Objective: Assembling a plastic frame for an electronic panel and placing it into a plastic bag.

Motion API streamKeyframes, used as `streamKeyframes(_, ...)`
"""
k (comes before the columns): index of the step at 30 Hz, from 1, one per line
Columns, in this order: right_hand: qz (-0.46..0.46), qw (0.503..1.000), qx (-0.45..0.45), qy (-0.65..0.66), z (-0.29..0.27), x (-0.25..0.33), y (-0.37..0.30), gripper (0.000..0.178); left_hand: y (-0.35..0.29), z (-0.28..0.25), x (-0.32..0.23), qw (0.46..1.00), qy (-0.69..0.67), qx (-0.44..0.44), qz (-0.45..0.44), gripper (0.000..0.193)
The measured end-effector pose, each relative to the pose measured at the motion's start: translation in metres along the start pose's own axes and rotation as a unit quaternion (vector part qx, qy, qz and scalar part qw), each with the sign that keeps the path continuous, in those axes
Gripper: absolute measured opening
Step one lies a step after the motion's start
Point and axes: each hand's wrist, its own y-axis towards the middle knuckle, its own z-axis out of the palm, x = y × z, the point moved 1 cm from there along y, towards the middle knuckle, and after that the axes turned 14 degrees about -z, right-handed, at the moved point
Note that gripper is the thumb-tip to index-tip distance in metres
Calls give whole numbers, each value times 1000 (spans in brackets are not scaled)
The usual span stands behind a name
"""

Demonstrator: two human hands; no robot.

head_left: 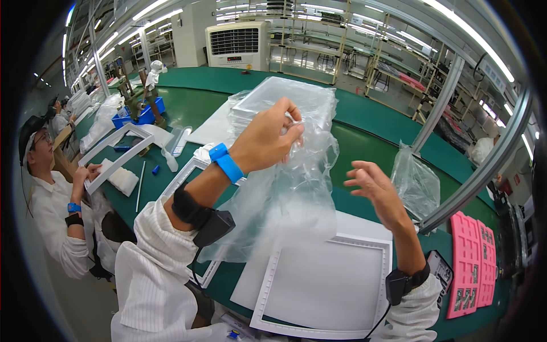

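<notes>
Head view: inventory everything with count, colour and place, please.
Plastic bag: 1, translucent, centre
Near frame: 1, white, front
Second frame: 1, white, centre left
Co-worker's frame: 1, white, left
Wrapped stack: 1, white, back centre
Other bag: 1, translucent, right
Trays: 2, pink, right
Bin: 1, blue, left rear
Cooler: 1, white, background
Shelving: several, pale, background
Co-workers: at least 2, white tops, left
Benchtop: 1, green, foreground
Left hand: 1, bare, pinching plastic bag
Right hand: 1, bare, open, centre right

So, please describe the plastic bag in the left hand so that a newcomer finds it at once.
On the green table, find the white frame nearest the picture's lower edge. Just above it in view, the plastic bag hangs crumpled from the left hand. Unlike the second bag farther right, it is held up.
</notes>
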Motion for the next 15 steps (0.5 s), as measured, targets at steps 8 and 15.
streamKeyframes(8,41,991,68,105,20,1,0,41,16,-1,-17,987,-53,75,131,21)
streamKeyframes(15,-60,997,-36,-42,2,25,13,15,27,-26,-18,973,-63,123,186,29)
